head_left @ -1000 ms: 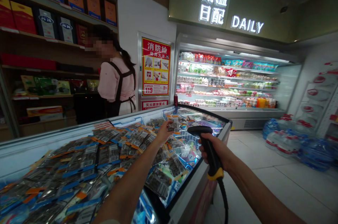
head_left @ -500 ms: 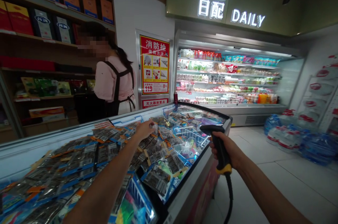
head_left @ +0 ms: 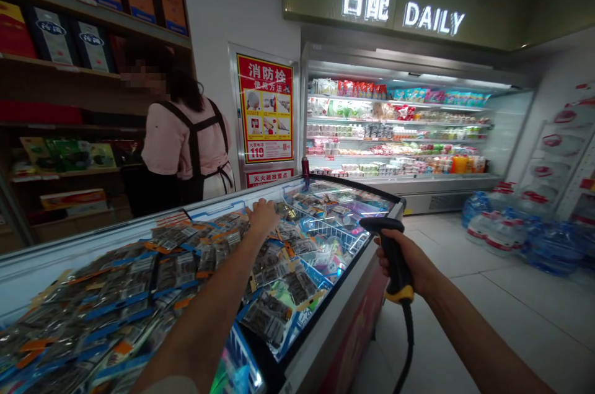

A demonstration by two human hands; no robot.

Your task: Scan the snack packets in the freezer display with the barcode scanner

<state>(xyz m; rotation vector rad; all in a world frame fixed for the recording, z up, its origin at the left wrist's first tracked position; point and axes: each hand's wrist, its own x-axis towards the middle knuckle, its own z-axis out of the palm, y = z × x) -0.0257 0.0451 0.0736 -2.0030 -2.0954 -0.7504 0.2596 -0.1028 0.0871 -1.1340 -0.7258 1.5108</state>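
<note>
My right hand is wrapped round the grip of a black barcode scanner with a yellow base. Its head points left over the freezer's edge, and a cable hangs from the grip. My left hand reaches to the far side of the chest freezer, over the packets. Its fingers are curled; what they hold, if anything, is hidden. Flat dark packets with blue and orange edges cover the freezer's contents. Blue wire baskets hold more bagged goods on the right.
A person in a pink top and dark apron stands beyond the freezer, facing the shelves. A lit refrigerated display stands at the back. Large water bottles sit on the floor at right. A dark red bottle stands by the freezer's far edge.
My left hand has shifted slightly right and up along the packets, its fingers now curled downward. The scanner has moved slightly right in view. The person has turned further away.
</note>
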